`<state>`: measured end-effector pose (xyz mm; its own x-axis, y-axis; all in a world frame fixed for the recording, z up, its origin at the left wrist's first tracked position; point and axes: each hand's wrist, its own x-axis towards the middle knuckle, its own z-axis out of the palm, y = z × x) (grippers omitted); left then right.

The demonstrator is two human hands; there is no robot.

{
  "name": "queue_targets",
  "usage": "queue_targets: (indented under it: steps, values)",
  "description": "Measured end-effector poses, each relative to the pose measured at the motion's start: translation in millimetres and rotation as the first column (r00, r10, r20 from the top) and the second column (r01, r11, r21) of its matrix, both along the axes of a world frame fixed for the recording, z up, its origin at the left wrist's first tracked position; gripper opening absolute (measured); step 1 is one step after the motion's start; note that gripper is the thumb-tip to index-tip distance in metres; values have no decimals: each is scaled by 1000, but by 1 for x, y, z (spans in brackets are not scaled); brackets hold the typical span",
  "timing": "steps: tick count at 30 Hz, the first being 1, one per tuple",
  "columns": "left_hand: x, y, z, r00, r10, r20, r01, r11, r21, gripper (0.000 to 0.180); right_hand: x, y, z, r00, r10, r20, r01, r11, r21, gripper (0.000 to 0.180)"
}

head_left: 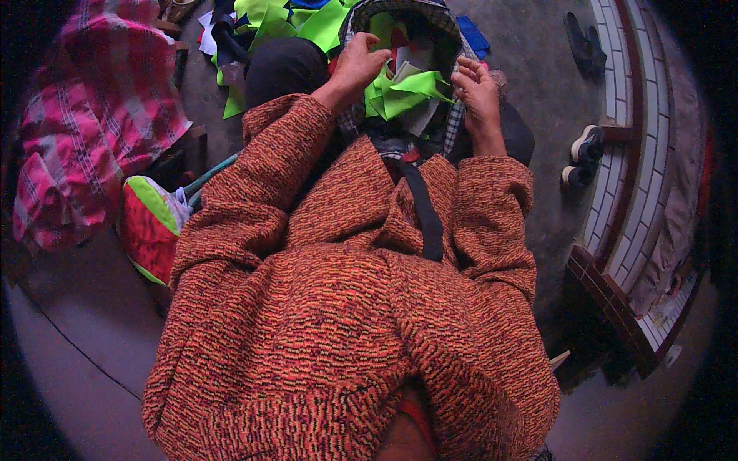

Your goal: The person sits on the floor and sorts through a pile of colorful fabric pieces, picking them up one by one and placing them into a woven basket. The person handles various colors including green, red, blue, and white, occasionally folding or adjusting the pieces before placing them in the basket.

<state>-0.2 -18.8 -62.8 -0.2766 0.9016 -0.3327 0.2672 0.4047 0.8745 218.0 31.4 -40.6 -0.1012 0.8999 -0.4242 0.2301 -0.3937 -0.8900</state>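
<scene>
Between my knees stands a bag [347, 29] with a dark checked fabric edge, its mouth spread wide. Bright green cloth scraps [407, 94] lie inside it, along with white and red pieces. At the left rim is my left hand [357, 71], its thumb and fingers apart over the mouth. My right hand [478, 94] is at the opposite rim, fingers curled in toward the thumb. A pointed end of green cloth reaches close to these fingers, but what they pinch, if anything, is hidden.
More green, dark and blue scraps [319, 24] are heaped on the floor beyond my left knee. A pink plaid cloth [92, 131] and a red-green bundle [150, 227] lie at left. Shoes [588, 146] stand at right by a tiled step [615, 69].
</scene>
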Motion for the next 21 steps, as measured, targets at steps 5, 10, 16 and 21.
queue_targets:
  steps: [5,10,16,21]
  values:
    - [-6,2,-1,997,64,-44,-57,988,146,40,-7,-2,8,999,-20,-28,18,999,-46,29]
    - [-8,3,11,996,87,-24,-84,989,118,35,-20,2,19,994,-54,-93,49,997,-62,28]
    - [7,-1,71,996,74,50,-83,975,206,26,-22,-4,47,985,44,-166,-57,996,-72,26]
    - [9,0,85,982,90,164,-139,936,322,22,-27,3,56,986,117,-116,-125,990,-67,25]
